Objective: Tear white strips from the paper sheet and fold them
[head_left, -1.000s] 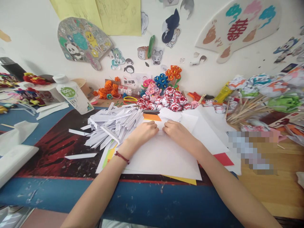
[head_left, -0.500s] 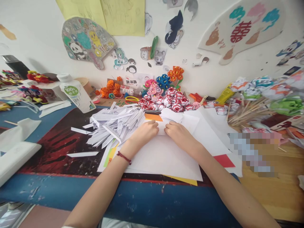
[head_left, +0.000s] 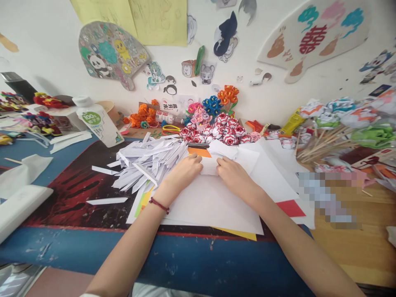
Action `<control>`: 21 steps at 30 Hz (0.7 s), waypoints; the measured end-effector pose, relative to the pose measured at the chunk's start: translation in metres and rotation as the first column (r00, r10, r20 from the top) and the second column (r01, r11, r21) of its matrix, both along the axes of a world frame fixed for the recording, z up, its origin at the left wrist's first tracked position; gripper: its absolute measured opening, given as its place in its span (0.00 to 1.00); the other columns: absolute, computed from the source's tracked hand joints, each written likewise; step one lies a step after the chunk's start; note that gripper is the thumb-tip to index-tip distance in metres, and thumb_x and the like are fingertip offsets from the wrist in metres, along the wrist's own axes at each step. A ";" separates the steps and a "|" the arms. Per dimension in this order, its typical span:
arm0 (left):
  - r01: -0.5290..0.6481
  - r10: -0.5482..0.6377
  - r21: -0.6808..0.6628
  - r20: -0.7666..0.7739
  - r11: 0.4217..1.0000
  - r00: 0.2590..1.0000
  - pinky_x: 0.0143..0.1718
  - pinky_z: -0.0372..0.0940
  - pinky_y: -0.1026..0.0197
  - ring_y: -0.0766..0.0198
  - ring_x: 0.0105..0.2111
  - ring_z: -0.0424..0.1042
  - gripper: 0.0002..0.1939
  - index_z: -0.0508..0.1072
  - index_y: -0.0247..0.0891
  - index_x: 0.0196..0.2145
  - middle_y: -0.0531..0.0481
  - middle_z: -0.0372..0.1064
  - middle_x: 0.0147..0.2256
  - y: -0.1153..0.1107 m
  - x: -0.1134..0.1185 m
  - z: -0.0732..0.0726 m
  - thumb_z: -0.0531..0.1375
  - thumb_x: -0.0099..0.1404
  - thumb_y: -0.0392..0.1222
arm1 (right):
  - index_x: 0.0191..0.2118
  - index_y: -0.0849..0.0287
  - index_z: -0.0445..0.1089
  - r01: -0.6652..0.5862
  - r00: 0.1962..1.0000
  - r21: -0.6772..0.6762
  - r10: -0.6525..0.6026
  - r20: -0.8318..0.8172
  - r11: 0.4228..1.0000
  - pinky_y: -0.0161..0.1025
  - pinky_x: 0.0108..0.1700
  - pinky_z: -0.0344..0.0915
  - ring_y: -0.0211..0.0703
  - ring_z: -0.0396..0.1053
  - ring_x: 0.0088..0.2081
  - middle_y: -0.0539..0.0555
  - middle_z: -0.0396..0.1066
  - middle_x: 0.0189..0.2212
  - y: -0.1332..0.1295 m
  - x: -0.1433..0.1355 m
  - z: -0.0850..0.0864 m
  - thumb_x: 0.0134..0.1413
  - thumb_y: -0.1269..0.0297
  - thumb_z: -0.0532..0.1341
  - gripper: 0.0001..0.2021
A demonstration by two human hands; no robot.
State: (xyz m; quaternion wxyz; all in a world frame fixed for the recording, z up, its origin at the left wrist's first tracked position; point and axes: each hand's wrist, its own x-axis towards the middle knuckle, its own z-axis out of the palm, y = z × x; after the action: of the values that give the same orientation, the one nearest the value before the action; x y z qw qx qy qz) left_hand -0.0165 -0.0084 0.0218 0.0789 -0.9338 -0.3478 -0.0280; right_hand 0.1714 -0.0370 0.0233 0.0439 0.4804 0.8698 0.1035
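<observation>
A small piece of white paper (head_left: pixel 209 166) spans the gap between my two hands, above large white sheets (head_left: pixel 213 202) on the table. My left hand (head_left: pixel 188 166), with a dark red cord bracelet on its wrist, has its fingers closed on the paper's left end. On the other end my right hand (head_left: pixel 228 170) is pinched shut. Fingertips of both hands are partly hidden by the knuckles. To the left of my left hand lies a heap of folded white paper strips (head_left: pixel 148 161). Behind the small paper, an orange sheet (head_left: pixel 199 152) shows.
At the back stand red-and-white paper flowers (head_left: pixel 230 131) and a white bottle (head_left: pixel 98 123). Sticks with paper blooms (head_left: pixel 323 140) lie at the right. A red paper piece (head_left: pixel 291 208) is by my right forearm. A white case (head_left: pixel 21 210) sits at the left edge.
My hands have moved slightly apart, the left one leftward and the right one a little rightward. More of the small white paper shows between them.
</observation>
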 end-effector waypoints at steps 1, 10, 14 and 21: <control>-0.008 0.008 0.002 0.001 1.000 1.000 0.35 0.60 0.57 0.58 0.36 0.63 0.12 0.73 0.31 0.28 0.42 0.66 0.32 0.000 0.000 0.000 0.52 0.65 0.30 | 0.31 0.63 0.72 0.004 1.000 0.002 -0.004 -0.005 1.000 0.41 0.35 0.61 0.52 0.65 0.41 0.62 0.68 0.38 0.000 0.000 0.000 0.56 0.81 0.51 0.14; -0.058 0.058 -0.002 0.030 0.998 0.998 0.36 0.62 0.57 0.57 0.37 0.64 0.14 0.72 0.32 0.26 0.41 0.66 0.32 -0.001 -0.001 -0.002 0.50 0.60 0.24 | 0.32 0.63 0.71 0.025 1.000 0.014 -0.025 -0.018 1.000 0.44 0.38 0.60 0.54 0.63 0.43 0.63 0.67 0.39 -0.001 0.001 -0.002 0.55 0.80 0.51 0.12; -0.076 0.077 -0.015 0.059 0.997 0.995 0.34 0.62 0.58 0.57 0.36 0.65 0.12 0.73 0.32 0.26 0.42 0.67 0.31 -0.003 -0.002 -0.002 0.52 0.56 0.24 | 0.32 0.64 0.71 0.039 0.999 0.026 -0.038 -0.024 0.999 0.46 0.38 0.58 0.56 0.62 0.44 0.63 0.68 0.38 -0.003 0.001 -0.001 0.55 0.79 0.51 0.12; -0.159 0.157 -0.005 0.178 0.987 0.971 0.31 0.61 0.57 0.56 0.33 0.68 0.15 0.73 0.33 0.26 0.43 0.68 0.30 -0.002 -0.002 -0.005 0.54 0.65 0.44 | 0.31 0.63 0.71 0.034 0.995 0.028 -0.031 -0.093 0.999 0.43 0.40 0.57 0.52 0.63 0.42 0.61 0.69 0.36 0.004 0.007 -0.008 0.50 0.82 0.53 0.11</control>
State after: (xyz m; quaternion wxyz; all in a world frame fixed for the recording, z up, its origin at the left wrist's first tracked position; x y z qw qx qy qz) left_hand -0.0181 -0.0107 0.0168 0.0536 -0.8966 -0.4266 -0.1065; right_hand 0.1782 -0.0332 0.0153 -0.0020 0.4994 0.8614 0.0930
